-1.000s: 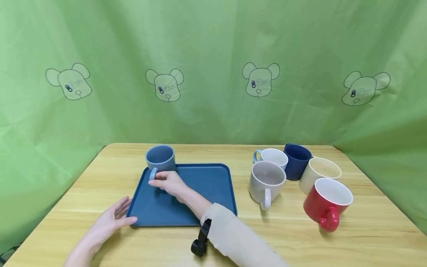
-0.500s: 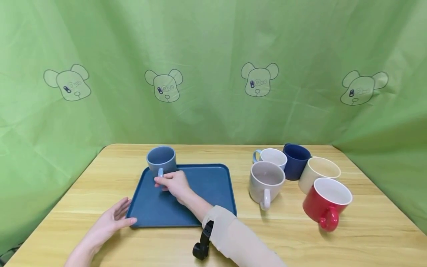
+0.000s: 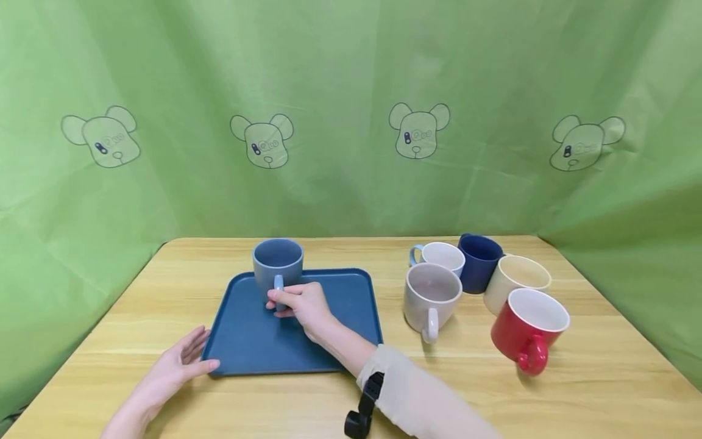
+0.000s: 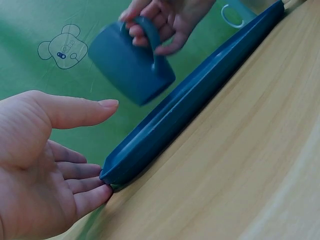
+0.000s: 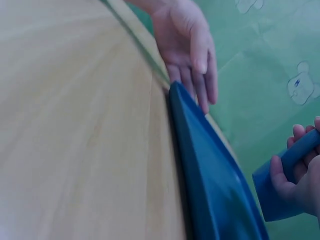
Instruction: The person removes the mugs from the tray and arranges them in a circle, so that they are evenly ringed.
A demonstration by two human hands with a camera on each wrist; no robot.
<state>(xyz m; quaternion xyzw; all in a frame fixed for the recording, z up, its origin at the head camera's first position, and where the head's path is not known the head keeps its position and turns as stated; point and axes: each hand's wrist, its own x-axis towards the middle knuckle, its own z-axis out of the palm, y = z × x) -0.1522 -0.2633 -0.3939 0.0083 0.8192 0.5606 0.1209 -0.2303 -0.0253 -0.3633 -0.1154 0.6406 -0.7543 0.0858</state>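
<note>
A grey-blue mug [image 3: 265, 279] is held upright by its handle in my right hand [image 3: 311, 310], over the back left part of the dark blue tray [image 3: 247, 344]. In the left wrist view, the mug [image 4: 120, 67] appears raised off the tray, its base above the rim. Fingers and thumb of the right hand pinch the handle, as the right wrist view also shows. My left hand [image 3: 167, 372] lies at the tray's front left corner, its straight fingers touching the edge and the thumb apart from them.
To the tray's right stand a light grey mug [image 3: 419, 299], a white mug with a blue handle [image 3: 444, 256], a navy mug [image 3: 476, 268], a cream mug [image 3: 501, 289] and a red mug [image 3: 515, 332]. A green curtain [image 3: 329, 195] hangs behind the wooden table [image 3: 274, 405].
The right hand has moved the grey-blue mug to the right, and its handle has turned from pointing front-left to pointing toward the front. The left hand stays at the tray's corner.
</note>
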